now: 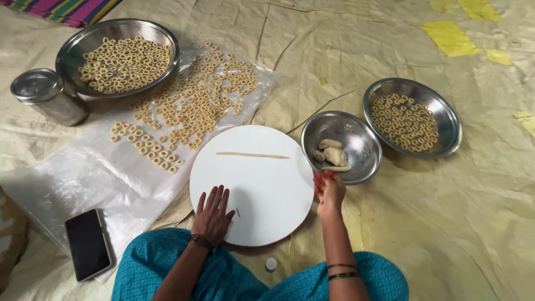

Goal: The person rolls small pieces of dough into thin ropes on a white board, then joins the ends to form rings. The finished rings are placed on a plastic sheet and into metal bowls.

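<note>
The floor was covered by a pale yellowish sheet, on which the person sat in teal clothing with a round white board directly ahead. Across the board's far half, toward 12 o'clock, lay a thin rolled dough strand, straight and untouched by either hand. The left hand rested flat on the board's near edge at 7 o'clock, fingers spread and holding nothing, apparently steadying the board. The right hand sat at the board's rim at 3 o'clock, fingers curled loosely; whether it pinched a bit of dough could not be told from this angle. Just beyond it, at 2 o'clock, a small steel bowl held several dough lumps, placed within easy reach of that hand. Farther right stood a wider steel bowl of dough rings. At 10 o'clock a clear plastic sheet carried loose rings spread in one layer, likely so they would not stick, beside a large steel plate of rings and a lidded steel tin. A dark phone lay at 8 o'clock.
</note>
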